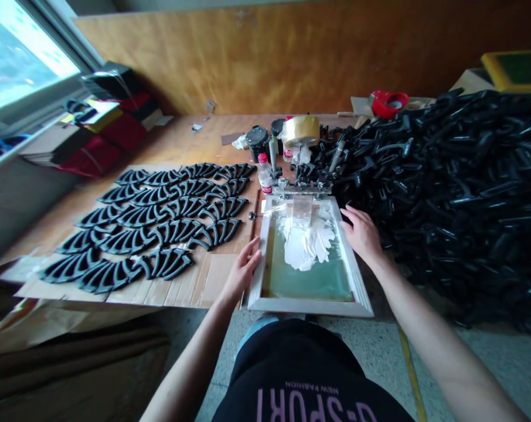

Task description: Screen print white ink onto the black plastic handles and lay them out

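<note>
One pale frame [309, 306] is lying between the left hand [242, 269] and the right hand [362, 235]. The left fingers are bending lightly against its side, and I cannot tell whether they are gripping; the right thumb and fingers are standing apart at its opposite edge. White paste [307, 249] is covering part of the green screen [309, 285] inside. Curved black pieces [142, 215] are lying in rows on cardboard [217, 272] to the left.
</note>
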A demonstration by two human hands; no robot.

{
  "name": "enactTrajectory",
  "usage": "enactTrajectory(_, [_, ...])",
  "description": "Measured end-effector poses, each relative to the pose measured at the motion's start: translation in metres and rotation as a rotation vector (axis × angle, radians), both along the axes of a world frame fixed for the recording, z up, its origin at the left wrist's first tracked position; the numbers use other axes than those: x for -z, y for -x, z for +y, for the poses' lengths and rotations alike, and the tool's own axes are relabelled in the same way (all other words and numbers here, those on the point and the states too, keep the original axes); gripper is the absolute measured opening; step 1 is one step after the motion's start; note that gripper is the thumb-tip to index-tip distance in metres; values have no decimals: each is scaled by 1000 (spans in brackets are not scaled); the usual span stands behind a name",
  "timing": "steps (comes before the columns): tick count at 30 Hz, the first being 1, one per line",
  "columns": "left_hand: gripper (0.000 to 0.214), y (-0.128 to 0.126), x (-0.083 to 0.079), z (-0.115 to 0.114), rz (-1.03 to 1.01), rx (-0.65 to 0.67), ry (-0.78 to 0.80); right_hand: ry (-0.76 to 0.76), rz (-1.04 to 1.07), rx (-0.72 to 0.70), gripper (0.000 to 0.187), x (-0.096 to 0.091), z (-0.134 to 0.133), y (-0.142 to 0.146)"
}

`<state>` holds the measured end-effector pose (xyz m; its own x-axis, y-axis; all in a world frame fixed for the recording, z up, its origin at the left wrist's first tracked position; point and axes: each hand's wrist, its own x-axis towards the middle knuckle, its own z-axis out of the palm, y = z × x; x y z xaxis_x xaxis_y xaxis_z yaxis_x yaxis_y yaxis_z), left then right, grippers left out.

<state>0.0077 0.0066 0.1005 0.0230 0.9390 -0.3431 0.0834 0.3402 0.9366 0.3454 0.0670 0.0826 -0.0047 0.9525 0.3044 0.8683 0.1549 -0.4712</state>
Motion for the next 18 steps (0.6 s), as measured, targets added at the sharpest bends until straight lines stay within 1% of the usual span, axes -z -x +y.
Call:
enactTrajectory(2, [84,-2,31,-3,28,-9,50,-76,-119,-88,52,-14,17,24])
enactTrajectory(3, [87,-3,45,-3,61,-16,54,-93,-176,-144,58,-20,26,39])
enactTrajectory(4, [86,-3,57,-2,94,-16,48,-86,-220,-197,60,-24,32,54])
enactTrajectory(5, [84,-4,66,0,119,-12,38,-56,-256,-245,56,-26,38,68])
enactTrajectory(7, [79,-2,78,2,144,11,24,35,-308,-314,37,-23,41,88])
enactTrajectory(9, [75,1,84,4,146,31,19,105,-358,-362,16,-13,31,96])
enactTrajectory(10, [74,3,86,4,147,35,22,111,-385,-391,10,-8,21,95])
enactTrajectory(12, [72,5,87,3,157,31,31,72,-435,-503,12,1,-3,89])
enactTrajectory(15, [69,4,88,2,169,20,35,4,-455,-767,18,1,-31,73])
enactTrajectory(16, [68,3,88,2,169,18,34,6,-447,-839,17,-2,-35,70])
enactTrajectory(17, [67,3,87,2,169,12,34,21,-437,-879,15,-5,-35,68])
enactTrajectory(18, [66,2,87,1,168,5,34,39,-426,-884,12,-7,-34,68])
